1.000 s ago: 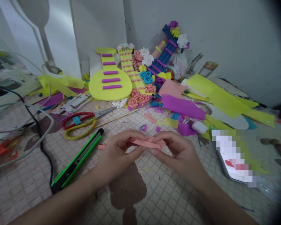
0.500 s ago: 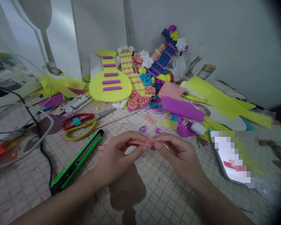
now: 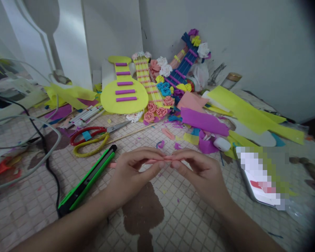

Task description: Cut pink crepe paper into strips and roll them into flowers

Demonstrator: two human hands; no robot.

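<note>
Pinching a thin pink paper strip [image 3: 153,161], the left hand [image 3: 132,171] and the right hand [image 3: 203,173] come close together near the middle of the head view, over the counter [image 3: 178,224]. The fingers [image 3: 157,168] of both hands are squeezed on the strip, with the thumbs below and the other fingertips on top. The strip goes sideways from one hand to the other, and much of it is hidden.

Just beside the left hand is a little pink scrap [image 3: 112,165], right next to the tip of a green cutter [image 3: 88,183]. Past the cutter lie scissors [image 3: 110,129] with one red handle and one yellow handle, near a thin stick [image 3: 135,133].

At the back is a yellow guitar [image 3: 124,106] with five purple bars. Next to it is another yellow guitar with strings [image 3: 142,72], with pink flowers [image 3: 161,112] at its bottom, and a blue guitar [image 3: 180,68] tilts to the right.

Past the right hand are purple paper [image 3: 204,121], a small white case [image 3: 222,143] and a phone [image 3: 258,175] with a blurry screen
</note>
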